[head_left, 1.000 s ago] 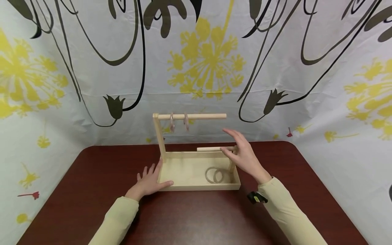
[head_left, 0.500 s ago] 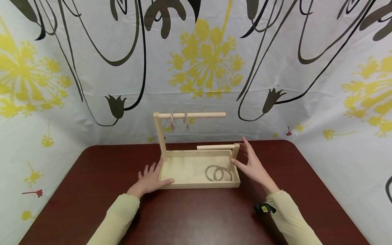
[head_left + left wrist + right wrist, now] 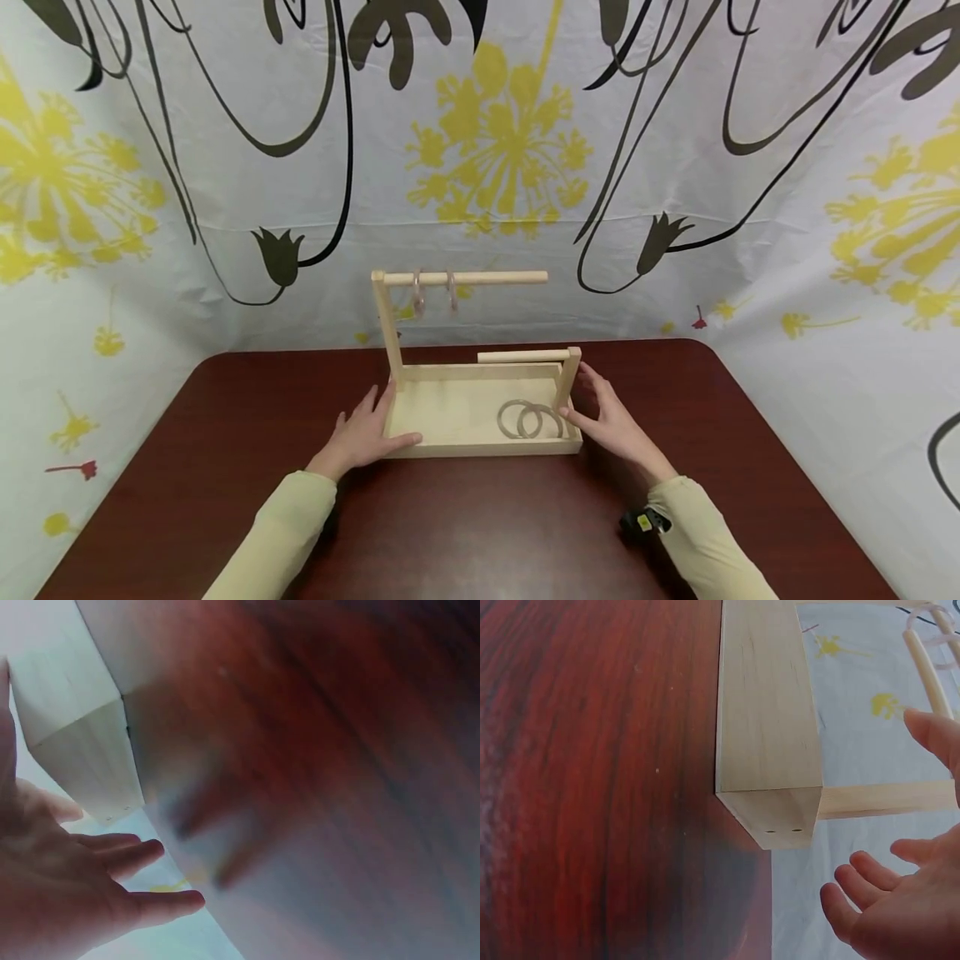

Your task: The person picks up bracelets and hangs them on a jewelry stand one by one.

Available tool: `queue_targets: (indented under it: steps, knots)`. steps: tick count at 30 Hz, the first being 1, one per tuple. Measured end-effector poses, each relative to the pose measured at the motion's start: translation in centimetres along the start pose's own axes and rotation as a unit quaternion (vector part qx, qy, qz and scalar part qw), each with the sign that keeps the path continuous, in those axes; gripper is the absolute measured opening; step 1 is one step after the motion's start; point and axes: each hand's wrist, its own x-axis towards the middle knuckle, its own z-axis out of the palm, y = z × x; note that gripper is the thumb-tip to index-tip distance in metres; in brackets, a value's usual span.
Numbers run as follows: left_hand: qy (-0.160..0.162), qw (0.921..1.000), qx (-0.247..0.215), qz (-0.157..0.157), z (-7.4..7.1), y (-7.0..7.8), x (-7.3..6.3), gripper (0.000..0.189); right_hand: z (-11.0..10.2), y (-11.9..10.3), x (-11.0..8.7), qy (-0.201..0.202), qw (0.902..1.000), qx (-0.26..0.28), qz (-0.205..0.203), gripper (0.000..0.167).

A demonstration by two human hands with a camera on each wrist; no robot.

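The right hand point(image 3: 617, 427) has its thumb and fingers spread apart and grips nothing: the thumb tip lies at the foot of the short post point(image 3: 567, 382), the fingers outside the right end of the wooden tray point(image 3: 480, 448). Whether that thumb touches the wood I cannot tell. The left hand point(image 3: 362, 435) rests at the tray's near left corner, fingers fanned out along the left end, thumb stretched over the near wall, likewise gripping nothing.

The relation that matters most, I judge, is at the right: the 2 flat rings point(image 3: 530, 405) lie overlapping on the tray floor by its near right corner, just left of the right thumb tip, so the right hand is much the nearer of the 2. The tray's long axis runs left to right, from hand to hand.

Above, the lower bar point(image 3: 521, 357) points left from the short post along the tray's far edge. At the tray's left end the tall post point(image 3: 387, 329) carries the upper bar point(image 3: 498, 277), whose free end points right; 2 hanging rings point(image 3: 452, 293) sit on its left half.

The tray stands near the far edge of the dark red table point(image 3: 465, 533), with patterned cloth point(image 3: 480, 167) beyond.
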Motion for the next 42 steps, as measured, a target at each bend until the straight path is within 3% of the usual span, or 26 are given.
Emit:
queue_targets:
  steps: [6,12,19,30,35,42]
  knots:
    - [0.036,0.9984,-0.010,0.041,-0.3,0.5,0.1,0.104,0.1,0.3,-0.2,-0.032,0.9995,-0.004,0.003,0.083]
    - [0.073,0.9915,-0.031,0.103,-0.3,1.6,0.1,0.093,0.4,0.6,-0.7,-0.053,0.9983,-0.017,0.018,0.084]
    - [0.076,0.9872,-0.059,0.127,0.5,3.3,0.1,0.086,0.6,1.3,-1.0,-0.067,0.9972,-0.025,0.020,0.085]
    - [0.056,0.9753,-0.124,0.174,2.6,7.5,1.7,0.073,0.6,1.5,-0.9,-0.122,0.9911,-0.021,0.048,0.092]
    - [0.046,0.9665,-0.184,0.173,4.0,8.7,2.3,0.067,0.6,1.7,-0.9,-0.124,0.9910,-0.009,0.051,0.091]
    - [0.035,0.9647,-0.187,0.182,4.9,9.9,2.7,0.065,0.5,1.9,-0.8,-0.132,0.9889,0.011,0.068,0.091]
